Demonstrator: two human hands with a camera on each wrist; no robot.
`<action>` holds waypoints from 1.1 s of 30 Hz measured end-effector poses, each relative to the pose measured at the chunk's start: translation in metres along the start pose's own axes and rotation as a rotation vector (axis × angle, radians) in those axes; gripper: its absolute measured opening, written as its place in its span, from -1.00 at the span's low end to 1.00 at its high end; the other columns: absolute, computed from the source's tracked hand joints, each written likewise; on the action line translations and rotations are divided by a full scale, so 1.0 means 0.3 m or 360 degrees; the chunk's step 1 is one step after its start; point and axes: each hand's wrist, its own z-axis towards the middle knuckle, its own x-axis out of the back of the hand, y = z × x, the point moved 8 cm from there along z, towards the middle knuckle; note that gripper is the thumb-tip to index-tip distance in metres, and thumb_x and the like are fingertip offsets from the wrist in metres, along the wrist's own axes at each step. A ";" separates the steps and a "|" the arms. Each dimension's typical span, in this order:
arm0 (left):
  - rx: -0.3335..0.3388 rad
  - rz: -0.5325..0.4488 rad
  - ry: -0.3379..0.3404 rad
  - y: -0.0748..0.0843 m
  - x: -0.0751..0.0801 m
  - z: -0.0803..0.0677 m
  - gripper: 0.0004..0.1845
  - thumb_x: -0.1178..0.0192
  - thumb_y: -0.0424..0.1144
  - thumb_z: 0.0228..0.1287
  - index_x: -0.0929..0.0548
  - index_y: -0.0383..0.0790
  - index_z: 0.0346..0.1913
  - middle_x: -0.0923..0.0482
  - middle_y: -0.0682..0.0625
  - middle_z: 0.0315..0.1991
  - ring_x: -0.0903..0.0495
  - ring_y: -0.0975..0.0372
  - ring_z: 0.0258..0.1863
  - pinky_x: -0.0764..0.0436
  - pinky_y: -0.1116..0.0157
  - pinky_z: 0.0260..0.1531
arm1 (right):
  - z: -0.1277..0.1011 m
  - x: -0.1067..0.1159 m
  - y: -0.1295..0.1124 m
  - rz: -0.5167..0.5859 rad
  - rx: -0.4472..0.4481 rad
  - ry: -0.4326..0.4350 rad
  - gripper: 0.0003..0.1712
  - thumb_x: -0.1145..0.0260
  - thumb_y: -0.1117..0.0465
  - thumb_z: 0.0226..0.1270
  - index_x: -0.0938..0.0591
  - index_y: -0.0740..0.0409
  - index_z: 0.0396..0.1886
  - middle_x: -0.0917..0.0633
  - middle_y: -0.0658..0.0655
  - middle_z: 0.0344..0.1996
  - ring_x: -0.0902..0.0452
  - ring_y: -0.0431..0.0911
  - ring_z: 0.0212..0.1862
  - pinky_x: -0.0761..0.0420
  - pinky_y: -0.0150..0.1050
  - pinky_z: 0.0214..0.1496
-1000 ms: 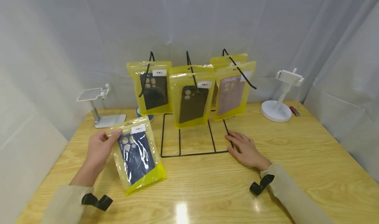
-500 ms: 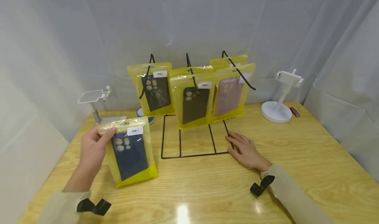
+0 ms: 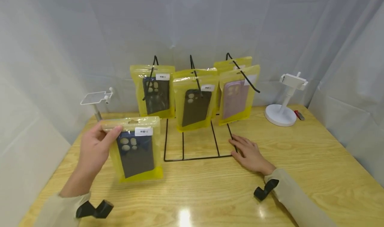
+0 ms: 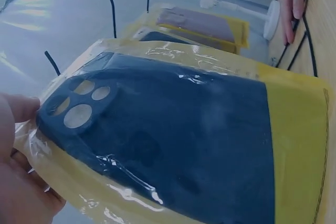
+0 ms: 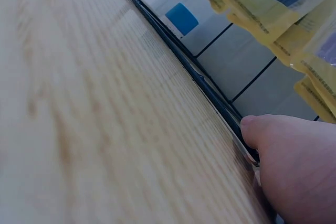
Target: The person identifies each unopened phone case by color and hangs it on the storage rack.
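Note:
My left hand (image 3: 94,150) pinches the upper left corner of a yellow zip pouch (image 3: 159,143). Inside it is a dark blue phone case (image 4: 173,129) with round camera holes. The pouch is held near upright over the table, left of a black wire display rack (image 3: 198,158). Relaxed fingers of my right hand (image 3: 250,155) rest on the rack base's front right corner; in the right wrist view the thumb (image 5: 254,129) touches the wire. From the rack's prongs hang several pouches: a dark case (image 3: 157,95) left, another dark case (image 3: 196,107) in the middle, a purple case (image 3: 234,98) right.
A white phone stand (image 3: 280,115) with a round base stands at the back right, beside a small red and grey object (image 3: 299,115). Another white stand (image 3: 96,98) at the back left is partly hidden by the held pouch. A blue-sided round object (image 5: 181,19) lies behind the rack.
My left hand has tipped the pouch more upright and raised its lower edge. It first drifted left, then back to the right. The right hand has stayed on the rack.

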 end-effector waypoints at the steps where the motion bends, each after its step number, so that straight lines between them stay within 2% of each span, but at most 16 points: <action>1: -0.0009 -0.0033 -0.0005 0.008 -0.004 0.003 -0.74 -0.15 -0.47 0.30 -0.67 0.02 -0.34 -0.62 0.23 -0.45 -0.47 0.43 -0.50 -0.46 0.56 -0.48 | -0.002 0.000 0.002 -0.0004 -0.0002 0.0000 -0.42 -0.14 0.05 0.45 -0.38 0.16 0.38 -0.29 0.24 0.43 -0.16 0.21 0.41 -0.18 0.29 0.20; 4: -0.0047 -0.0155 -0.0013 0.034 -0.017 0.012 -0.77 -0.16 -0.48 0.29 -0.68 -0.05 -0.33 -0.63 0.18 -0.44 -0.49 0.41 -0.49 -0.48 0.56 -0.48 | -0.007 -0.002 0.007 -0.0026 -0.0004 0.0000 -0.43 -0.13 0.04 0.46 -0.38 0.15 0.38 -0.30 0.22 0.43 -0.16 0.21 0.41 -0.20 0.28 0.19; 7: -0.0078 -0.0176 -0.0041 0.062 -0.030 0.019 -0.78 -0.16 -0.47 0.30 -0.68 -0.06 -0.31 -0.65 0.17 -0.42 -0.53 0.43 -0.48 -0.52 0.57 -0.46 | -0.008 -0.005 0.010 -0.0034 0.0000 -0.0005 -0.43 -0.12 0.03 0.46 -0.38 0.14 0.39 -0.30 0.22 0.43 -0.16 0.21 0.41 -0.20 0.28 0.18; 14: -0.0161 -0.0139 -0.0076 0.141 -0.055 0.053 -0.77 -0.12 -0.48 0.31 -0.68 -0.06 -0.27 -0.69 0.17 -0.40 -0.62 0.44 -0.47 -0.60 0.56 -0.46 | 0.000 -0.003 0.012 -0.0031 0.0008 -0.0004 -0.42 -0.13 0.03 0.46 -0.38 0.13 0.39 -0.29 0.21 0.43 -0.16 0.19 0.42 -0.20 0.27 0.18; 18: -0.0212 -0.0068 -0.0057 0.174 -0.068 0.076 -0.77 -0.14 -0.47 0.30 -0.68 -0.03 -0.30 -0.67 0.20 -0.44 -0.53 0.44 -0.54 -0.52 0.57 -0.53 | 0.002 -0.002 0.012 -0.0017 0.0003 -0.0006 -0.42 -0.14 0.04 0.45 -0.38 0.13 0.39 -0.29 0.21 0.43 -0.15 0.19 0.42 -0.19 0.26 0.20; 20: -0.0238 -0.0004 -0.0048 0.186 -0.075 0.086 -0.74 -0.16 -0.47 0.29 -0.67 0.01 -0.31 -0.63 0.21 -0.47 -0.42 0.41 -0.61 -0.42 0.53 -0.61 | 0.001 -0.001 0.011 -0.0018 0.0002 -0.0005 -0.42 -0.15 0.04 0.44 -0.38 0.14 0.39 -0.29 0.21 0.43 -0.15 0.18 0.42 -0.19 0.26 0.20; 23: -0.0264 0.0103 -0.0061 0.194 -0.087 0.099 -0.72 -0.17 -0.44 0.30 -0.65 0.11 -0.30 -0.55 0.24 -0.53 -0.25 0.38 -0.70 -0.27 0.44 -0.72 | -0.001 0.002 0.011 -0.0023 -0.0001 -0.0004 -0.42 -0.15 0.04 0.45 -0.38 0.14 0.39 -0.29 0.21 0.43 -0.16 0.19 0.42 -0.19 0.26 0.20; 26: -0.0271 0.0098 -0.0070 0.194 -0.091 0.114 -0.71 -0.16 -0.44 0.31 -0.64 0.13 -0.29 -0.51 0.24 -0.54 -0.20 0.35 -0.70 -0.23 0.40 -0.72 | 0.001 0.002 0.008 -0.0024 0.0002 -0.0013 -0.41 -0.14 0.02 0.45 -0.38 0.14 0.39 -0.29 0.21 0.44 -0.16 0.19 0.42 -0.20 0.27 0.19; 30: -0.0232 0.0086 -0.0049 0.182 -0.087 0.134 -0.83 -0.17 -0.38 0.32 -0.65 0.01 -0.29 -0.52 0.23 -0.54 -0.26 0.36 -0.65 -0.27 0.43 -0.67 | 0.006 0.000 0.003 -0.0016 0.0003 -0.0031 -0.40 -0.13 0.01 0.45 -0.37 0.13 0.40 -0.28 0.21 0.44 -0.15 0.20 0.42 -0.20 0.27 0.19; 33: -0.0191 0.0193 -0.0029 0.167 -0.084 0.152 -0.92 -0.18 -0.31 0.34 -0.63 -0.05 -0.30 -0.45 0.23 -0.60 -0.21 0.35 -0.69 -0.23 0.39 -0.72 | 0.005 0.001 0.007 -0.0013 -0.0006 -0.0032 -0.40 -0.14 0.02 0.45 -0.37 0.14 0.40 -0.28 0.22 0.44 -0.15 0.20 0.42 -0.19 0.28 0.20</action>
